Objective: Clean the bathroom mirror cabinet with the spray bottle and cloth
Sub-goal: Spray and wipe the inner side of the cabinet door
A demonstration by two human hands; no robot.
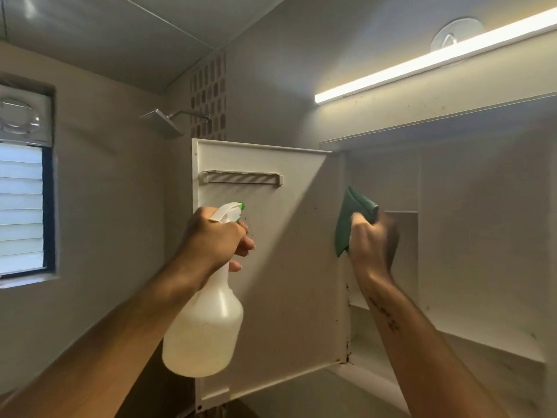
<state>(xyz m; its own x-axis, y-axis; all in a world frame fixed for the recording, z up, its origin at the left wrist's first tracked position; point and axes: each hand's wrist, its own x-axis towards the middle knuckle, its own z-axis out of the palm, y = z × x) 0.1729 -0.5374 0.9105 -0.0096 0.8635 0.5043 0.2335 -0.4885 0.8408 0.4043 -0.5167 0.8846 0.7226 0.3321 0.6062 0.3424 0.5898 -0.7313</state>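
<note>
Translucent plastic bottle [202,333], crumpled green cloth [349,224]

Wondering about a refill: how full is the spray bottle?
About half full. The spray bottle in the left hand shows cloudy liquid up to roughly mid-body; above that it looks empty.

Head view, angled upward, close to cabinet [452,236]
</note>
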